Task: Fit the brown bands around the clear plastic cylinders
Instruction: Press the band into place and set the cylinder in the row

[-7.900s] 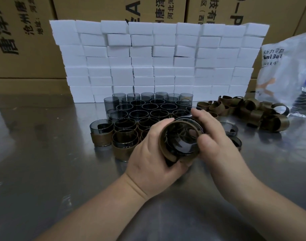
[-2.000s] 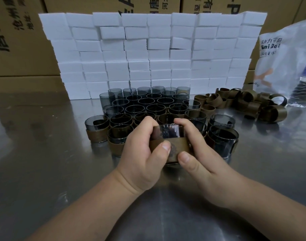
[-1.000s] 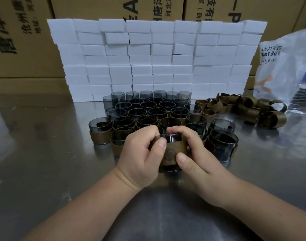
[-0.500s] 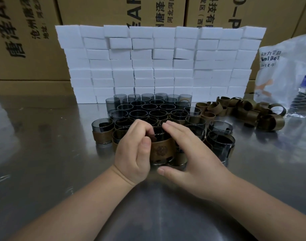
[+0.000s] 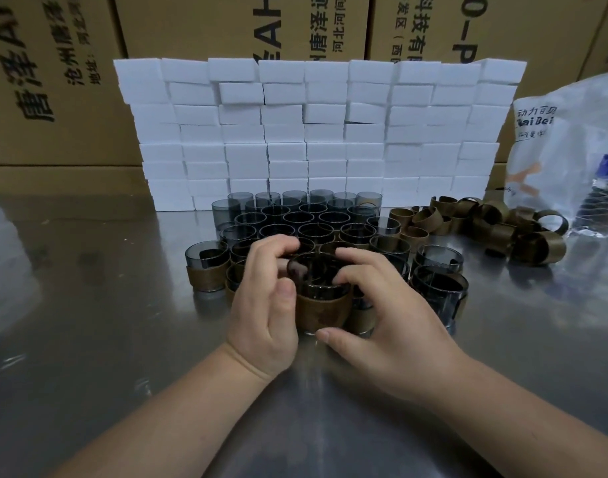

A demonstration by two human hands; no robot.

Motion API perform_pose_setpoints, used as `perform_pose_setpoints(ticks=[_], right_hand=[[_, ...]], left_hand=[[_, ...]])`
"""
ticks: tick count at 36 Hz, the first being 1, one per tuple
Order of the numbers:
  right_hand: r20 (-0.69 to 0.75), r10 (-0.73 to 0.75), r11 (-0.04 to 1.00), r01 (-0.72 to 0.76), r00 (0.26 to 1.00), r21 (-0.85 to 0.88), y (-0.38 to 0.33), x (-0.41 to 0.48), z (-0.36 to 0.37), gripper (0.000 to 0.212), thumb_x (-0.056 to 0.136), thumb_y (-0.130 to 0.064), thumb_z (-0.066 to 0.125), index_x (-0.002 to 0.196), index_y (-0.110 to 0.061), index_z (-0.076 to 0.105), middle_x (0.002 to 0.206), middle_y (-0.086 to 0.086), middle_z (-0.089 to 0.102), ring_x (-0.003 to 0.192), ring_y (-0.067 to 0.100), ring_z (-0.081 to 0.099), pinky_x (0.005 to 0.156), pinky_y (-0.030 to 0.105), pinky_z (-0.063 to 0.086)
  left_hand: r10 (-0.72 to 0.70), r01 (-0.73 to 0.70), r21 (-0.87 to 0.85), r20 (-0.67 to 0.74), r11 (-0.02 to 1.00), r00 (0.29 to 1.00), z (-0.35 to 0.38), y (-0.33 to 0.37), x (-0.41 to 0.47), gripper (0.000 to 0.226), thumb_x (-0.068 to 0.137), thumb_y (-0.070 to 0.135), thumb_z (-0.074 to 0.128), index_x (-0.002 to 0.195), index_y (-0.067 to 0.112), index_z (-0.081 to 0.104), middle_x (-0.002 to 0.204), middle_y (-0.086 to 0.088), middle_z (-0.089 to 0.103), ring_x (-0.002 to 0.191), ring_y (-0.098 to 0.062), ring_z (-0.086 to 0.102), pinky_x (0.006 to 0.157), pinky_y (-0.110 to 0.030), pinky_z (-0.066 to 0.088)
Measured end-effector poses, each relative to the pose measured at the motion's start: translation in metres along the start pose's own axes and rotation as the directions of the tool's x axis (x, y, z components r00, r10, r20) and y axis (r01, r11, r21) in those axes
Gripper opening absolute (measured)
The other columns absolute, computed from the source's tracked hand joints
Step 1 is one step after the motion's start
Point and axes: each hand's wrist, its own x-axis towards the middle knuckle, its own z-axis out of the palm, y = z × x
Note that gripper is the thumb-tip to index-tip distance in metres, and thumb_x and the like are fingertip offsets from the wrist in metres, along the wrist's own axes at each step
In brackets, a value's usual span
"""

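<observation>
Standing on the counter (image 5: 89, 339) before the grouped cylinders (image 5: 295, 222), one clear cylinder (image 5: 321, 290) wears a brown band (image 5: 321, 310); the left hand (image 5: 264, 305) and right hand (image 5: 375, 312) both clasp it, fingertips curled over its open rim.

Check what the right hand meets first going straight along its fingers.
The banded cylinder: the right hand has fingertips on its rim, pointing left and away. Past it, probably the packed cylinders; depth unclear.

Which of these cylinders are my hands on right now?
The front cylinder, the one nearest you, with a brown band round its lower half. Your left hand and right hand hold it from both sides; no other is held.
</observation>
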Motion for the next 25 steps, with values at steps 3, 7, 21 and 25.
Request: perform_pose_setpoints(ticks=[3,7,21,25], right_hand=[[-0.104,0.019,0.999,-0.016,0.994,0.029,0.004,0.006,-0.008,0.044,0.067,-0.027,0.080,0.101,-0.015,0.057,0.127,-0.010,0.039,0.114,-0.004,0.039,0.087,0.022,0.041],[-0.289,0.106,0.993,-0.088,0.951,0.077,0.015,0.026,-0.032,0.040,0.065,-0.021,0.079,0.095,-0.019,0.052,0.122,-0.003,0.042,0.115,0.012,0.049,0.094,0.031,0.045],[-0.029,0.496,0.750,-0.445,0.868,-0.490,0.162,0.089,-0.101,0.019,0.081,-0.025,0.070,0.093,-0.011,0.072,0.112,0.008,0.054,0.095,0.024,0.056,0.073,0.024,0.039],[0.041,0.570,0.725,-0.478,0.821,-0.496,0.177,0.089,-0.098,0.009,0.079,-0.025,0.073,0.080,-0.015,0.073,0.084,0.001,0.065,0.066,0.020,0.063,0.048,0.024,0.042]], left_hand=[[-0.048,0.049,0.020,-0.040,0.999,0.998,-0.001,0.001,0.001,0.062,0.093,0.060,0.018,0.124,0.011,0.039,0.121,-0.021,0.049,0.100,-0.021,0.057,0.088,-0.028,0.045],[-0.097,0.091,0.301,0.003,0.949,0.995,-0.003,0.002,0.002,0.052,0.091,0.035,0.029,0.122,-0.001,0.050,0.122,-0.016,0.051,0.114,-0.030,0.049,0.098,-0.054,0.038],[-0.309,0.269,0.377,0.046,0.886,0.950,-0.005,-0.004,0.003,0.060,0.080,0.047,0.025,0.101,0.007,0.065,0.113,0.006,0.045,0.116,-0.017,0.046,0.102,-0.039,0.034],[-0.306,0.268,0.387,0.040,0.882,0.951,-0.004,-0.006,0.003,0.057,0.080,0.046,0.027,0.097,0.008,0.067,0.109,0.009,0.045,0.112,-0.014,0.047,0.100,-0.040,0.036]])
